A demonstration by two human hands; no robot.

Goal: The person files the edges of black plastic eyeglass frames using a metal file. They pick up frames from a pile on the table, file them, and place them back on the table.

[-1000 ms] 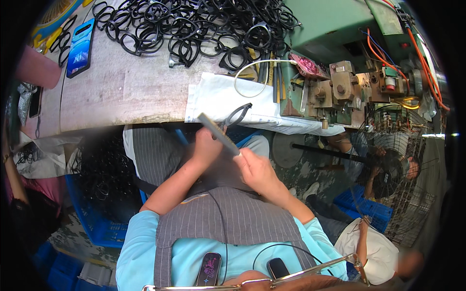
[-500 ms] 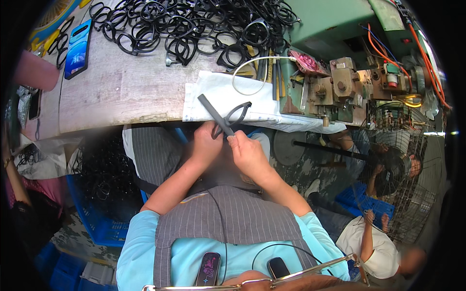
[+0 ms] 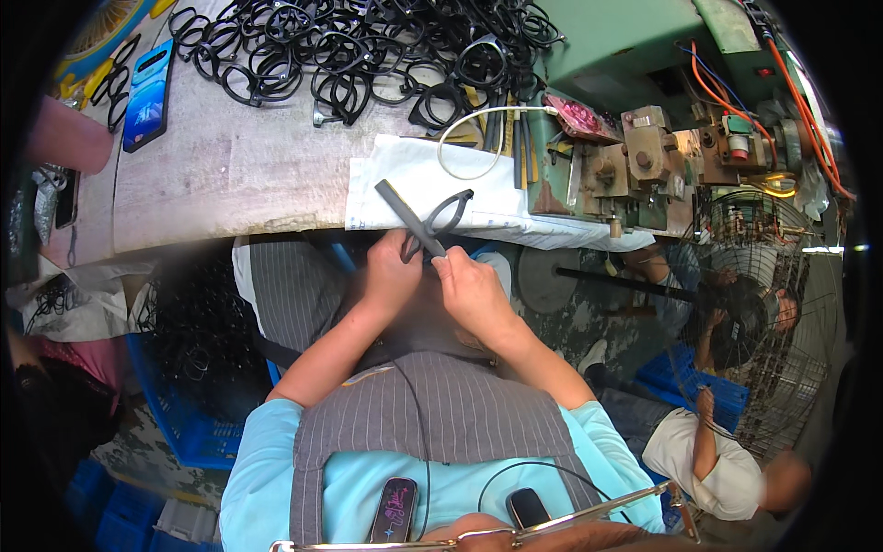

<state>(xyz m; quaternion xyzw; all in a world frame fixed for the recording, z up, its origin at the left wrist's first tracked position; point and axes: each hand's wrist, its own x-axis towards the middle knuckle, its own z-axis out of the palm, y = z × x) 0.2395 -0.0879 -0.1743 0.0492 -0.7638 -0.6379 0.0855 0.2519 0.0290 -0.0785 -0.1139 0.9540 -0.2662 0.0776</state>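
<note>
Just off the bench's front edge, my left hand [image 3: 392, 276] pinches a black eyeglass frame [image 3: 467, 194] by one side. Its other rim points up and to the right. My right hand [image 3: 474, 293] grips the near end of a flat grey file [image 3: 403, 211]. The file slants up to the left across the middle of the frame and seems to touch it. Beneath the far end of the file, a white cloth [image 3: 497, 201] lies over the bench edge. My fingertips are partly hidden behind the frame and the file.
A tangled heap of black eyeglass frames [image 3: 349, 55] covers the back of the bench [image 3: 212, 184]. Several more files [image 3: 522, 152] lie beside a green machine [image 3: 607, 46]. A phone [image 3: 147, 97] rests at left. A blue crate [image 3: 198, 442] stands below, and a wire-caged fan [image 3: 763, 313] at right.
My hands, the frame and the file have barely shifted. At the far left, another person's forearm has moved out of sight. A person at right has moved slightly.
</note>
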